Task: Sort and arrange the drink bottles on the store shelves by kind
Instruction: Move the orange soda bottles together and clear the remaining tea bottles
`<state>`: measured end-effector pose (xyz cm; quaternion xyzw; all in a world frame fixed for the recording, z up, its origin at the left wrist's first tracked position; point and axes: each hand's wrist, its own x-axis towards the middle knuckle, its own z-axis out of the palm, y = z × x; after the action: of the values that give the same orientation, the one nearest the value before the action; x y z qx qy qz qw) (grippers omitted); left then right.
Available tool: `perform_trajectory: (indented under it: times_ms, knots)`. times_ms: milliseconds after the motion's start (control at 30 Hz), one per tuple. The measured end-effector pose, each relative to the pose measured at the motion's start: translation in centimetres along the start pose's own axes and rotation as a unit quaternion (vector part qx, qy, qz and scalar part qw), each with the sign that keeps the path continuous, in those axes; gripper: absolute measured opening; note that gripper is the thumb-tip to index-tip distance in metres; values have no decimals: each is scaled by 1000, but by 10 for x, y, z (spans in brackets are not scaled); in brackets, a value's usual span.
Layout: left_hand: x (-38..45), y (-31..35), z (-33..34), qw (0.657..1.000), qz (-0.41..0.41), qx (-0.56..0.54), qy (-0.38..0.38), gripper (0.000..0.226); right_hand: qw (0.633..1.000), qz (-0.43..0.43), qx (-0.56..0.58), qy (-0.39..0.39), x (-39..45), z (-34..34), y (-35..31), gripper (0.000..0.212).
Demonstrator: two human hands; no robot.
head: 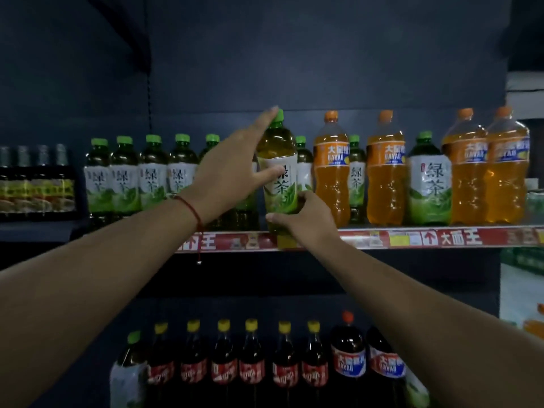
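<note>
Both your hands are on one green tea bottle [278,169] at the front edge of the upper shelf [412,238]. Your right hand [306,219] cups its lower part, thumb across the front and the other fingers wrapped behind, out of sight. Your left hand [229,175] is spread open against the bottle's left side: the forefinger reaches up to touch the green cap, the thumb lies across the white label. A red string bracelet [191,209] circles that wrist.

The bottle stands upright, raised a little above its neighbours. Left of it runs a row of green tea bottles [138,175]. To its right, orange soda bottles [331,169] alternate with more green tea, including a big green tea bottle [428,179] between orange ones.

On the lower shelf stand dark bottles with yellow caps [253,357], two dark bottles with blue labels [348,351], and one green-capped bottle [131,366] at the left end.
</note>
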<state>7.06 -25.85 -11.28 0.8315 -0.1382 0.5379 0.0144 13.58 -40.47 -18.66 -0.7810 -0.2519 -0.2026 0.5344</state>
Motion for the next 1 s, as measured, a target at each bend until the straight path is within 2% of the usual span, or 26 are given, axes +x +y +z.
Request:
perform_trajectory:
  times_ms: [133, 200, 300, 433, 633, 800, 867, 967, 1000]
  knots:
    - [24, -21, 33, 997, 25, 64, -28, 75, 999, 48, 12, -6, 37, 20, 6, 42]
    - [31, -29, 51, 996, 32, 79, -39, 72, 997, 76, -4, -9, 50, 29, 12, 41]
    - [37, -45, 72, 989, 5, 125, -74, 85, 996, 82, -25, -2, 63, 41, 20, 49]
    - [40, -50, 83, 974, -16, 178, -137, 110, 995, 83, -48, -9, 67, 44, 23, 49]
    - [39, -47, 91, 976, -20, 178, -124, 109, 990, 65, -121, -20, 63, 40, 23, 53]
    - [29, -46, 94, 978, 2, 191, -79, 99, 984, 6, -146, -103, 49, 14, 17, 35]
    - [20, -45, 97, 978, 0, 194, -76, 100, 970, -40, -232, -66, 40, -6, 15, 42]
    - [3, -41, 105, 977, -10, 195, -90, 107, 905, -142, -398, 41, 39, -41, 14, 58]
    - [-2, -39, 107, 977, -10, 195, -91, 106, 889, -149, -429, 62, 43, -52, 14, 61]
